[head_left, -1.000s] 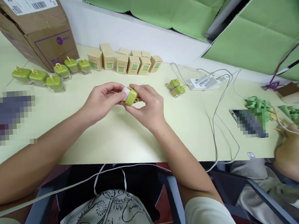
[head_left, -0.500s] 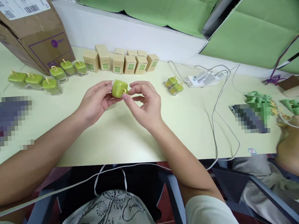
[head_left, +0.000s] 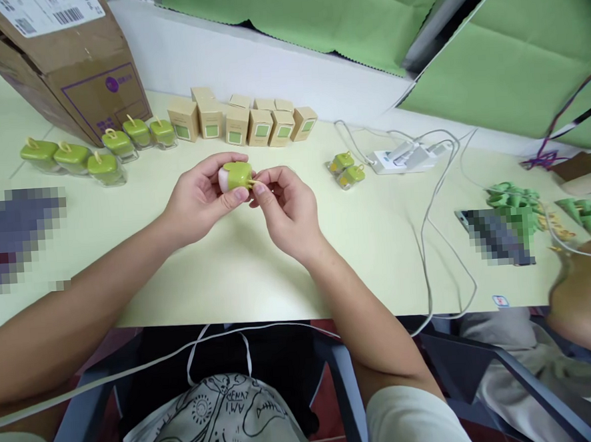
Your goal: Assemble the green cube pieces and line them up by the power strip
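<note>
Right hand (head_left: 291, 209) has closed on loop (head_left: 255, 182), fingers curled; left hand (head_left: 198, 195) grips green-capped container (head_left: 239, 174), tipped sideways.

Landmark: power strip (head_left: 383, 163). Far left: cardboard box (head_left: 88, 67), top cut off; dark item (head_left: 18, 228), pixelated. Nearer left: my left hand (head_left: 200, 197), fingers partly hidden behind green-and-white piece (head_left: 238, 175). Right: co-worker's arm (head_left: 583, 293), cut off.

The held container (head_left: 238, 175) is green and white, the carton (head_left: 82, 57) brown.

Green sheeting (head_left: 496, 62), white wall (head_left: 180, 54) — pale table (head_left: 259, 276), red floor (head_left: 327, 412).
</note>
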Tool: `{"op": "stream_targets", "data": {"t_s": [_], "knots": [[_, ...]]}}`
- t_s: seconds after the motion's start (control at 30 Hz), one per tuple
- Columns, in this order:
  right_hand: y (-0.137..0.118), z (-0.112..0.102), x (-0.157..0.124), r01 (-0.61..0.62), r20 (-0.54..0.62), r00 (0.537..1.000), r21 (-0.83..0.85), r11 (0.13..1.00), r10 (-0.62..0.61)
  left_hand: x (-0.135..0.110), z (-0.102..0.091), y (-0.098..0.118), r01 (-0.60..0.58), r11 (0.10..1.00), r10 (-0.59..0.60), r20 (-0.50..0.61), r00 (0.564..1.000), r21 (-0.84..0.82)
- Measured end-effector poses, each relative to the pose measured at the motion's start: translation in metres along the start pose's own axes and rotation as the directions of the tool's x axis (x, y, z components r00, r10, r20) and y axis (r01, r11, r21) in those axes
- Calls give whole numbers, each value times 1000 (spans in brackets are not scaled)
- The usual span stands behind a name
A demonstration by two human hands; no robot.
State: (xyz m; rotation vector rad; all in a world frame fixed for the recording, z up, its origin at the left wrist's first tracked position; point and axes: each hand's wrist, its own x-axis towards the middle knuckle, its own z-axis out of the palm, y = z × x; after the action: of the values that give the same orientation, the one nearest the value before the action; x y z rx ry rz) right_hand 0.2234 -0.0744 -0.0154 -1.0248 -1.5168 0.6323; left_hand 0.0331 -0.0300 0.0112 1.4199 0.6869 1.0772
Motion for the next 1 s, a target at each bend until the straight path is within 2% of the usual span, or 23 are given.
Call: {"op": "stream_targets", "data": {"t_s": [0.2,0.4,0.53,0.7,0.83,1.0], "knots": [[-3,-6,2,-68,91,994,35,997,65,6,-6,1,13,1000,-13,21,1000,4],[0,-8,4,-95,113,990,120,988,81,6,-9,3,-1,1000,1,18,1000,15],[-1,-10,7,-119,115,988,138,983,103,5,-7,8,37,999,-36,-20,999,13],[1,-12,10,-161,151,979,140,977,139,5,-8,7,14,999,-13,-14,1000,38],[-2,-12,10,-131,140,983,108,986,115,5,-10,6,-1,997,0,13,1000,73],[-9,-12,7,-111,130,987,91,990,99,7,-12,2,13,1000,-13,25,1000,21]]}}
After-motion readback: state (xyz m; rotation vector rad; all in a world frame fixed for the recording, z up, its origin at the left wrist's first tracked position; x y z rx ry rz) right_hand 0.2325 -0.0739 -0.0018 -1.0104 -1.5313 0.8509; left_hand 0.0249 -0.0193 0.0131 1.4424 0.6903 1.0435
